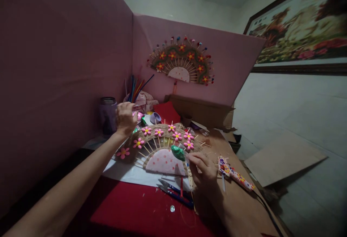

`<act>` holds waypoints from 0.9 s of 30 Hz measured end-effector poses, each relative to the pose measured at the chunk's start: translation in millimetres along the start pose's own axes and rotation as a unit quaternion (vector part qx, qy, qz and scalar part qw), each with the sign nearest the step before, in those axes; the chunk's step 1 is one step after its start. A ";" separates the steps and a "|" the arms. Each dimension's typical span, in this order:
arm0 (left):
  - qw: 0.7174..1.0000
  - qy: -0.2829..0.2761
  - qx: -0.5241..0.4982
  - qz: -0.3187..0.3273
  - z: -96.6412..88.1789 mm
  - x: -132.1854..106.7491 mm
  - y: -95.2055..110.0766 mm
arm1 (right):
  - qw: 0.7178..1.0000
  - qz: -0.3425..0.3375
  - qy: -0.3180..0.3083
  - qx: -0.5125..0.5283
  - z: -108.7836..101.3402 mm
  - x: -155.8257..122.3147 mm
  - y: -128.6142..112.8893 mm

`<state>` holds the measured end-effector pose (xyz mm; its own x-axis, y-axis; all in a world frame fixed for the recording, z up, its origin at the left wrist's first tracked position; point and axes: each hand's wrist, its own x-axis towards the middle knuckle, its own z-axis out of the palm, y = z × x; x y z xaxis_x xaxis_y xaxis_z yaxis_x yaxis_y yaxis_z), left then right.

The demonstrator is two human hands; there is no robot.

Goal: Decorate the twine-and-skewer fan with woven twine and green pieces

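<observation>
My right hand [202,166] pinches a shiny green packet [178,152] over the front right of a half-round fan [163,161]. The fan has a twine-wrapped band, thin sticks, pink flowers with yellow centres and a dotted pale half-circle. Its right end is partly hidden by my hand. My left hand [126,117] is raised at the fan's back left, beside a pink packet [138,115]. Its fingers are bent and a little smeared; whether they touch the packet cannot be made out. Blue-handled thread snips [176,193] lie in front of the fan.
A flowered glue gun [235,173] with a cord rests at right on brown board. A purple tumbler [107,115] stands behind my left hand, near coloured stems [135,88] and a tape roll [155,118]. A finished-looking fan [181,61] hangs on the pink panel behind.
</observation>
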<state>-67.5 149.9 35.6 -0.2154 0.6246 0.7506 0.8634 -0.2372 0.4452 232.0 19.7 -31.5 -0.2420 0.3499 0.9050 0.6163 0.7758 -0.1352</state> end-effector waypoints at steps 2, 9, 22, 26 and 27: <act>0.993 -0.108 -0.041 -0.027 21.5 19.3 0.9 | 1.000 0.001 -0.002 -0.003 0.5 -0.9 0.6; 0.958 -0.262 -0.112 -0.037 82.2 64.3 -5.2 | 0.999 0.013 -0.026 0.014 1.3 -4.2 5.0; 0.930 -0.321 -0.172 -0.048 105.4 69.2 19.8 | 0.999 0.032 -0.042 0.015 0.7 -1.4 3.6; 0.938 -0.256 -0.220 -0.076 74.7 78.1 27.2 | 0.998 0.028 -0.043 0.029 0.8 -1.1 3.8; 0.938 -0.246 -0.231 -0.079 62.9 81.5 29.8 | 0.998 0.027 -0.042 0.031 0.8 -1.3 3.8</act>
<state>-30.6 240.5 79.3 0.0109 0.9204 0.3908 0.5236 -0.3382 0.7819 234.1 22.6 -33.6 -0.2742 0.4330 0.8587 0.5834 0.7847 -0.2094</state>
